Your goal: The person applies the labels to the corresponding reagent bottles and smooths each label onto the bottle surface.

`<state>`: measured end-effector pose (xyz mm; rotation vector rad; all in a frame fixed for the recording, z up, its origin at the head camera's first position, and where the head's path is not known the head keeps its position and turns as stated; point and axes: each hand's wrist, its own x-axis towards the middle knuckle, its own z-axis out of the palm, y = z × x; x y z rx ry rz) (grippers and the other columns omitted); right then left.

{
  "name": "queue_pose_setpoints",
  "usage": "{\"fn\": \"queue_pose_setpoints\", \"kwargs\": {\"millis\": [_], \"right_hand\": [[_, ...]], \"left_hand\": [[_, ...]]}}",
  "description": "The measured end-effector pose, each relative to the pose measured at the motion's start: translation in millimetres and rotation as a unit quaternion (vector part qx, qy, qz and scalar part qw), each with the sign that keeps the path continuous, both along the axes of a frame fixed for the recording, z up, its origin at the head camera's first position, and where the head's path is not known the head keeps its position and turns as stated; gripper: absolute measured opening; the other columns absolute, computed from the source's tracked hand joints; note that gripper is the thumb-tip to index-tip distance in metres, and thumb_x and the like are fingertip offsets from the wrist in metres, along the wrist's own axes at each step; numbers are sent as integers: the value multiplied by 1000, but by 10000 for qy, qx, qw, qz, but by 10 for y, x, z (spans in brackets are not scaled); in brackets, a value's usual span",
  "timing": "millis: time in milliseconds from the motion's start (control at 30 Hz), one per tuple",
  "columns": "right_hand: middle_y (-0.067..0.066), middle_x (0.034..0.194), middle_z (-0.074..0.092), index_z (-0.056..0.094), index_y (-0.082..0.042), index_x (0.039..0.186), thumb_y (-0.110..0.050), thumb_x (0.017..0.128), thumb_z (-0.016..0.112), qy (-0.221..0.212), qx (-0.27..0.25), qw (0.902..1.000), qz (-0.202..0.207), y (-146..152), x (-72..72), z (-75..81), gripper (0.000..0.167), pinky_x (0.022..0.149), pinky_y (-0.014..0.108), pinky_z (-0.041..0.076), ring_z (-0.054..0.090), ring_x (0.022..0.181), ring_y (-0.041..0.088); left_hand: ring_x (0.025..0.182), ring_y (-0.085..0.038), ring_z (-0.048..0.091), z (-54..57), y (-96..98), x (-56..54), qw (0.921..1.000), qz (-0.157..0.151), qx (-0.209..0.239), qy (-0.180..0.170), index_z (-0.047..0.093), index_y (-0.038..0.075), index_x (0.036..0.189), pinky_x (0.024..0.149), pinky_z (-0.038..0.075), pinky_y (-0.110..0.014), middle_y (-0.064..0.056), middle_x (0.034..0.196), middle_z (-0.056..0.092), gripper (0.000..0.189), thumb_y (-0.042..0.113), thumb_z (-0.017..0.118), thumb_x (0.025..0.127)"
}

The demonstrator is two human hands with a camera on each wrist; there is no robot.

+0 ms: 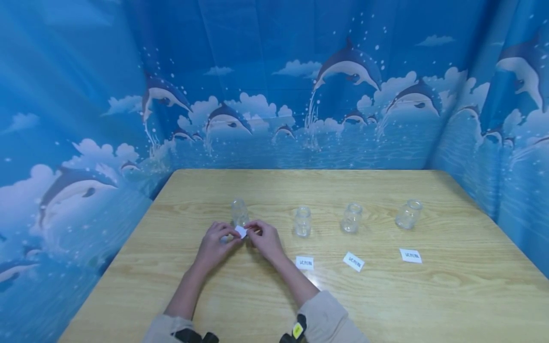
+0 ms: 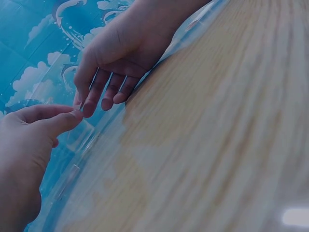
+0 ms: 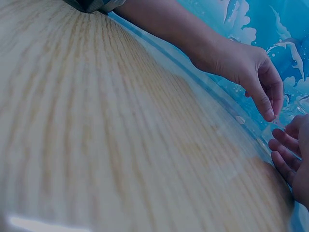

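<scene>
A small white label (image 1: 241, 232) is pinched at its left edge by my left hand (image 1: 216, 245) and at its right edge by my right hand (image 1: 266, 242). Both hands hold it just in front of the leftmost clear glass jar (image 1: 239, 212), which leans a little in the head view. Whether the label touches the glass I cannot tell. In the left wrist view, thumb and forefinger of the left hand (image 2: 24, 150) meet those of the right hand (image 2: 120, 58). The right wrist view has the left hand (image 3: 241, 67) above the right hand (image 3: 301, 159), at the frame's edge.
Three more glass jars stand in a row to the right: one near the middle (image 1: 302, 222), another jar (image 1: 352, 218), and the far right jar (image 1: 409, 214). Before them lie white labels with dark lettering: a left label (image 1: 304, 263), a tilted label (image 1: 353, 261) and a right label (image 1: 410, 256).
</scene>
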<state>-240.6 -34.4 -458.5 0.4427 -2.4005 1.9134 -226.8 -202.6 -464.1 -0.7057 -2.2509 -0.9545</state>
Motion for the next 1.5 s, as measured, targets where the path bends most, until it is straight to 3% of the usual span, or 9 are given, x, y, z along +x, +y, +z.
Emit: {"fn": "queue_pose_setpoints", "kwargs": {"millis": [267,433,600,800,933,1067,1133,1300,1500], "right_hand": [[10,81,65,63,1,102,-13,89,60,-234,-477,9985,116,-14,0,6,19,53,27,52,60,61,23],[12,86,66,63,-2,103,-18,92,56,-305,-450,9985,88,-5,5,14,21,48,25,49,58,60,21],[8,93,63,63,-3,103,-9,88,60,-162,-26,9998,70,-7,0,-6,17,53,24,49,58,66,17],[3,90,62,64,-3,99,-16,85,65,-170,284,9994,79,-12,13,7,19,59,24,49,57,68,12],[4,82,62,63,0,96,-17,86,65,-360,-202,9991,-12,-8,-3,17,20,51,24,48,55,59,14],[7,85,61,61,1,94,-14,86,64,-323,-582,9977,-138,-2,-26,6,18,50,28,50,56,62,19],[9,87,61,60,2,94,-12,86,64,-167,-710,9972,-164,-2,-31,3,17,52,31,52,57,68,22],[8,88,59,59,2,92,-10,87,62,332,-500,9980,-183,-5,-38,5,13,55,27,51,56,76,19],[5,89,59,60,-2,91,-11,87,62,662,70,9977,-141,3,-33,3,10,65,25,49,56,79,19]], "left_hand": [[75,-17,52,32,-1,14,9945,377,824,-519,68,9,79,63,43,-28,2,77,62,17,0,78,68],[71,-17,52,46,0,31,9824,602,1369,-1116,69,7,82,61,44,-26,-1,77,60,11,6,76,73],[71,-14,52,91,11,52,9622,518,2063,-1701,67,2,84,62,43,-21,-6,79,61,11,7,74,76],[72,-10,51,317,88,171,9497,342,2379,-2009,61,-10,87,64,43,-21,-16,81,61,14,-2,69,79],[70,-10,50,362,104,192,9486,403,2371,-2056,60,-10,88,63,43,-20,-14,80,61,15,-1,68,80],[70,-12,51,202,47,94,9494,476,2213,-2178,62,-5,87,60,43,-20,-7,79,60,14,5,69,81],[72,-13,52,110,18,41,9549,553,1956,-2164,63,-2,86,61,44,-21,-6,80,60,14,9,70,81],[77,-21,54,26,-10,-5,9740,794,1207,-1744,67,2,89,65,46,-29,-8,86,62,17,16,72,80],[78,-22,55,48,3,12,9680,870,1605,-1720,66,2,92,64,46,-27,-9,90,61,16,10,72,80]]}}
